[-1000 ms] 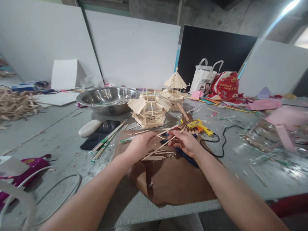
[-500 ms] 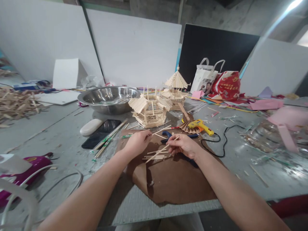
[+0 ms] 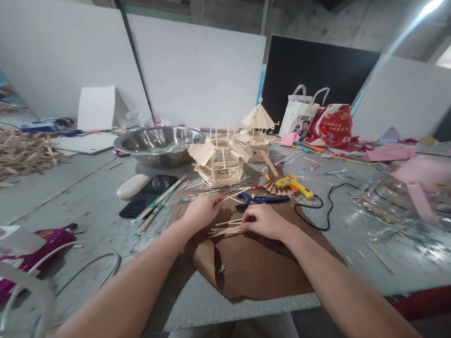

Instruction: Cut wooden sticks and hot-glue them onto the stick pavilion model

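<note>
My left hand [image 3: 204, 210] is closed in a pinch on a thin wooden stick [image 3: 237, 194] that points away to the right. Low over the brown paper [image 3: 260, 272], my right hand [image 3: 265, 220] has its fingertips closed at the right end of another wooden stick. That stick lies among several short cut sticks [image 3: 225, 230] on the paper. Just beyond my right hand rest blue-handled cutting pliers [image 3: 264, 199]. Behind both hands stands an unfinished pavilion model [image 3: 221, 162] built of sticks, with a taller roofed one [image 3: 260, 119] behind it.
A yellow glue gun [image 3: 294, 184] with a black cord lies on the right, near a plastic jug [image 3: 384, 197]. To the left are a phone [image 3: 148, 195], a white case [image 3: 133, 186], wrapped sticks [image 3: 158, 206], a steel basin [image 3: 158, 159] and a purple tool [image 3: 52, 246].
My right hand has come down toward me, lowering its stick onto the short cut sticks and uncovering the pliers. My left hand has barely moved.
</note>
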`<action>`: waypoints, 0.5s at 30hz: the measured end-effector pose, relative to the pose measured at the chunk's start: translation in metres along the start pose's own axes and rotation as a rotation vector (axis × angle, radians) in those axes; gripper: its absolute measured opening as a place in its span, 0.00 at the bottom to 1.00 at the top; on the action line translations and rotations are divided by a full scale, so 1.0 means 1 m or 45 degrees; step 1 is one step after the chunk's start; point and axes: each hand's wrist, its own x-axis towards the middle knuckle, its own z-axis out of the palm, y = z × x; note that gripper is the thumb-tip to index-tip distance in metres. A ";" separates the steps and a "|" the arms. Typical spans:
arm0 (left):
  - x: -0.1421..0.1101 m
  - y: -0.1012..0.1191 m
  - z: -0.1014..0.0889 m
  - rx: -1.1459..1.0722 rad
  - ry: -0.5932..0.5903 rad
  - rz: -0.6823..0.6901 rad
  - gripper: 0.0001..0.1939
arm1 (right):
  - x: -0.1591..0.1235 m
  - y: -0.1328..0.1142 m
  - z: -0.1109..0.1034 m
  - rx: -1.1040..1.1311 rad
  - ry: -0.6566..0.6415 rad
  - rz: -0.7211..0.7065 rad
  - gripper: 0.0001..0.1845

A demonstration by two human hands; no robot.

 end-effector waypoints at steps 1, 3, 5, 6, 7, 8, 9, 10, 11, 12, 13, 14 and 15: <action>0.000 0.000 0.000 0.000 0.003 -0.010 0.15 | -0.001 -0.001 0.000 -0.044 -0.014 -0.014 0.09; 0.000 0.001 0.000 -0.005 0.006 -0.032 0.15 | -0.002 -0.002 0.001 -0.128 -0.044 -0.033 0.10; 0.000 0.001 0.000 -0.014 0.006 -0.042 0.15 | -0.002 -0.003 0.002 -0.216 -0.072 -0.067 0.10; 0.000 0.002 0.000 -0.021 0.004 -0.038 0.15 | -0.002 -0.004 0.003 -0.250 -0.078 -0.090 0.10; 0.001 0.002 0.001 -0.029 0.004 -0.032 0.15 | -0.002 -0.006 0.003 -0.272 -0.074 -0.111 0.11; 0.001 0.001 0.001 -0.038 0.006 -0.024 0.15 | -0.002 -0.007 0.003 -0.277 -0.058 -0.126 0.12; 0.001 0.001 0.001 -0.048 0.012 -0.015 0.15 | -0.002 -0.008 0.002 -0.271 -0.033 -0.135 0.12; 0.002 0.001 0.002 -0.059 0.018 -0.005 0.15 | -0.002 -0.009 0.001 -0.266 0.005 -0.130 0.13; 0.002 0.001 0.002 -0.072 0.028 0.002 0.15 | -0.002 -0.010 -0.001 -0.273 0.064 -0.105 0.14; 0.002 0.001 0.001 -0.084 0.040 0.005 0.16 | -0.002 -0.010 -0.004 -0.295 0.132 -0.064 0.15; 0.002 0.001 0.001 -0.097 0.050 0.004 0.16 | -0.002 -0.009 -0.007 -0.331 0.194 -0.018 0.16; 0.002 0.001 0.000 -0.108 0.057 0.000 0.17 | -0.003 -0.008 -0.011 -0.377 0.234 0.029 0.18; 0.001 0.001 0.000 -0.117 0.064 -0.004 0.17 | -0.004 -0.005 -0.015 -0.431 0.242 0.079 0.23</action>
